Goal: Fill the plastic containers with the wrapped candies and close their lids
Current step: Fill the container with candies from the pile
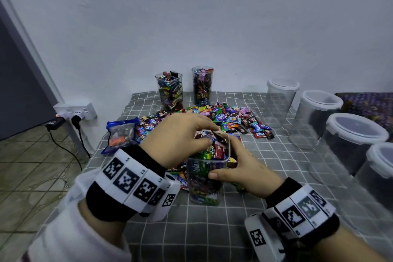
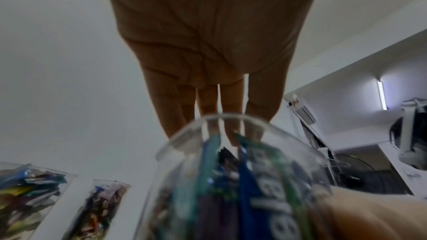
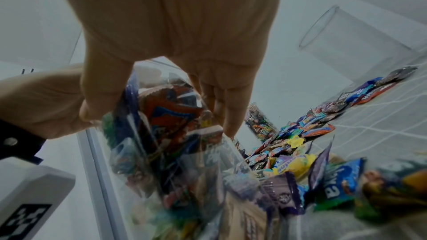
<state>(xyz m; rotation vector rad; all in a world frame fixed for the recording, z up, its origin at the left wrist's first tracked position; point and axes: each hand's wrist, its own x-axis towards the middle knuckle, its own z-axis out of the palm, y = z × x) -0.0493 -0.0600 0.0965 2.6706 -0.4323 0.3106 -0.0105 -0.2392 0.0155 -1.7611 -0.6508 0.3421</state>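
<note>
Left to right, from the head view. Near the counter's [image 1: 276,215] left edge lies a blue pouch [image 1: 122,134], beside the loose candies [image 1: 231,119] heaped across the middle toward the far edge. Behind the heap, at the far edge, stand two filled jars [image 1: 170,91], uncapped, so their lids are not yet on.

At centre, the left hand [image 1: 178,136] reaches over the mouth of the jar [image 1: 207,178] being filled; its fingers curl onto the top candies, apparently pressing them down or releasing a few, but whether they pinch any cannot be told. The jar looks nearly full. The right hand [image 1: 238,168] clasps the jar's right wall, thumb in front and fingers behind, probably to steady it against the downward push. The jar thus stands directly under the left grip and inside the right one.

Along the right edge wait four empty jars [image 1: 316,117], lids on.
</note>
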